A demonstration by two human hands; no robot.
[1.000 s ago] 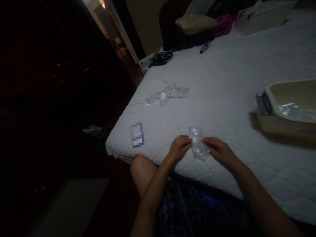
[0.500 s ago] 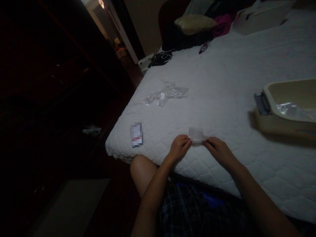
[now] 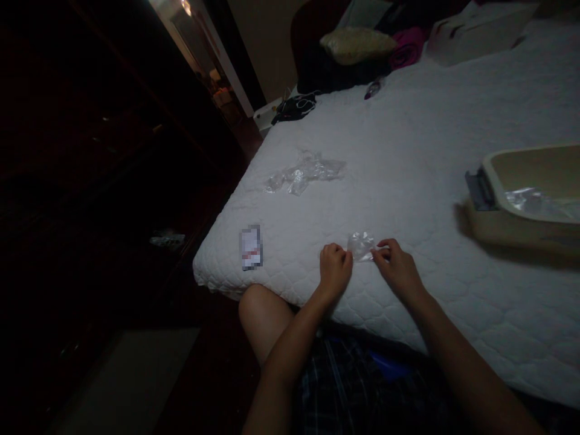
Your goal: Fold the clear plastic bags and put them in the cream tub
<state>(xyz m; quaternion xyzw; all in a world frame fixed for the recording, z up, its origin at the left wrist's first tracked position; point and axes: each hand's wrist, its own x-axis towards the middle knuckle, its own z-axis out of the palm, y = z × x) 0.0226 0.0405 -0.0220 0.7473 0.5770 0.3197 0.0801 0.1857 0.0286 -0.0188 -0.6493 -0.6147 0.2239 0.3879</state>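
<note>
A small clear plastic bag lies between my hands, low over the white quilted mattress. My left hand pinches its left edge, fingers curled. At the opposite edge, the thumb and fingertips of my right hand grip the plastic. Light glints off the bag's creased surface; I cannot make out anything inside it. Farther back on the mattress, several crumpled clear plastic bags are spread in a loose pile.
To the right stands a beige bin with a grey handle and clear plastic inside. A blurred-out card or phone lies near the left edge. At the back are a pillow, a pink roll and a white box.
The bag was stretched flat and smooth between my fingers; now it is crinkled and shiny. My left hand has turned and curled more, and my right fingers have lifted and bent.
</note>
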